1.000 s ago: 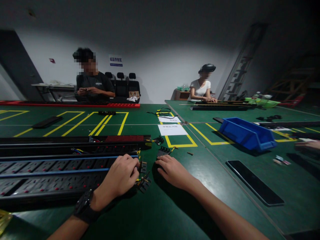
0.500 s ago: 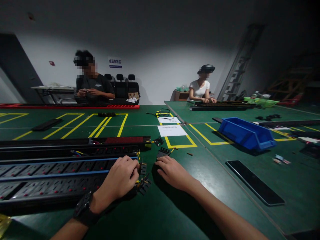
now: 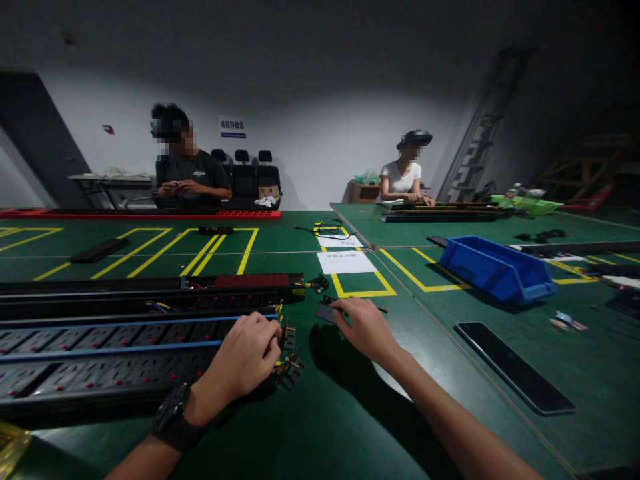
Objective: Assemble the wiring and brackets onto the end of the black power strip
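My left hand (image 3: 251,350), a dark watch (image 3: 173,413) on its wrist, lies curled over the right end of a long black power strip (image 3: 165,332) with rows of sockets and red dots. Its fingertips are partly hidden against the strip's end. Small black slotted end parts (image 3: 291,369) with yellow wires stick out just beyond this hand. My right hand (image 3: 364,328) is bent over a small flat black piece (image 3: 326,313), its thumb and fingers pinched at the piece's right edge. The hand covers part of that piece.
Behind the strip lie more long black housings (image 3: 150,287) and a loose black end part (image 3: 319,283). White paper labels (image 3: 346,263), a blue bin (image 3: 495,270) and a phone (image 3: 515,368) are on the green table. Two people (image 3: 193,175) work across it.
My right hand has lifted slightly and shifted right, and the black piece by it now shows a flat face. My left hand stays on the strip's end.
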A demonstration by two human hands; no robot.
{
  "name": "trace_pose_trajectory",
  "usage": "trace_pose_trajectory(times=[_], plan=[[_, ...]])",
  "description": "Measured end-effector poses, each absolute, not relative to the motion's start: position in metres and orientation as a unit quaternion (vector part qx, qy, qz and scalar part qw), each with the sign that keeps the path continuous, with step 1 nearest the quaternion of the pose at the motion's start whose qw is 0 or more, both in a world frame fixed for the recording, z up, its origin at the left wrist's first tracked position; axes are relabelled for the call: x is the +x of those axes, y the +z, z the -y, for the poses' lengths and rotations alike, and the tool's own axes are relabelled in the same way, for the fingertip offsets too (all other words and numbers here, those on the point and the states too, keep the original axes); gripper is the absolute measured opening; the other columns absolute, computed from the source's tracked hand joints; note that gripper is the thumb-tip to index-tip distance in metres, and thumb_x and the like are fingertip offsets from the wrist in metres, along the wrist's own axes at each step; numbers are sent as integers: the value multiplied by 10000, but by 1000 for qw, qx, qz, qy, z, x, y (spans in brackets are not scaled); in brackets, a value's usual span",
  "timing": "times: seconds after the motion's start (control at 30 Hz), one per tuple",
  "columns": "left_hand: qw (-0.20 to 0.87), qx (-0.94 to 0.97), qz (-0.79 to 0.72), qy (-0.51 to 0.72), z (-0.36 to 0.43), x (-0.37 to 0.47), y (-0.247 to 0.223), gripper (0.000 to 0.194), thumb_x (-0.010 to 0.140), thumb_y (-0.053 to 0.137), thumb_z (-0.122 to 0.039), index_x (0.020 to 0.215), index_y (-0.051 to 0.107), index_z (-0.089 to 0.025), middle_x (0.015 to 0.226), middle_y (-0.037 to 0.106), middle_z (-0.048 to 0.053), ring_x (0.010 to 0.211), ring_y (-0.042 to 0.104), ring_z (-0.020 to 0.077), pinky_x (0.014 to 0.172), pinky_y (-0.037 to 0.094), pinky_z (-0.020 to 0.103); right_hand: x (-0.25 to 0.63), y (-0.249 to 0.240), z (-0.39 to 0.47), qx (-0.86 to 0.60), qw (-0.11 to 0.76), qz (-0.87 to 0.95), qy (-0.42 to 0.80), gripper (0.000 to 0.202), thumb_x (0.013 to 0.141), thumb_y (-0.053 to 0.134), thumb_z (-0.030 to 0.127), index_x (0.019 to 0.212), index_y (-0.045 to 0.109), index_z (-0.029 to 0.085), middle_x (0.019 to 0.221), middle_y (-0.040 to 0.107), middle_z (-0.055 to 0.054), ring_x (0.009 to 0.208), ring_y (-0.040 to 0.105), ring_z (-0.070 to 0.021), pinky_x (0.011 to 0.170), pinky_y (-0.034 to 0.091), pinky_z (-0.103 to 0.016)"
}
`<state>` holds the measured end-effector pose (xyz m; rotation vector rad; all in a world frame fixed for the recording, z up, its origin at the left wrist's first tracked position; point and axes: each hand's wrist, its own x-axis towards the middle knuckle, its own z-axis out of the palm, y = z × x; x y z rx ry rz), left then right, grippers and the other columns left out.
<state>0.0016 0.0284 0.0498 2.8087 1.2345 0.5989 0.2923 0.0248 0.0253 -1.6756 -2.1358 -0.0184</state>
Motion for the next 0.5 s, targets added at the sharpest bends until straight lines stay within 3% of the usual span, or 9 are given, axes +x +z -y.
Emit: trace_pose_trajectory(times=[0.2, 0.3, 0.5], plan=[[13, 901, -395, 182, -27, 2, 52, 199, 943, 492, -137, 924, 681, -197, 915, 691, 62, 918, 631, 260, 840, 443, 406, 326, 34, -30, -777, 28, 627, -35, 340, 1053, 464, 199, 1266, 702, 80, 1245, 737, -260, 1152, 701, -365, 906, 509, -446], [13, 900, -395, 183, -27, 2, 51, 202, 944, 493, -140, 926, 685, -201, 916, 692, 62, 923, 631, 262, 842, 446, 405, 334, 32, -29, -783, 11, 621, -22, 341, 1033, 448, 140, 1220, 729, 92, 1207, 751, -257, 1119, 722, -383, 832, 526, -424], [16, 899, -396, 185, -28, 1, 50, 208, 944, 482, -142, 911, 679, -201, 910, 691, 62, 914, 626, 256, 832, 450, 402, 332, 31, -28, -769, 5, 639, 18, 451, 977, 422, 35, 1234, 759, 188, 1191, 779, -200, 1029, 764, -325, 771, 531, -361]])
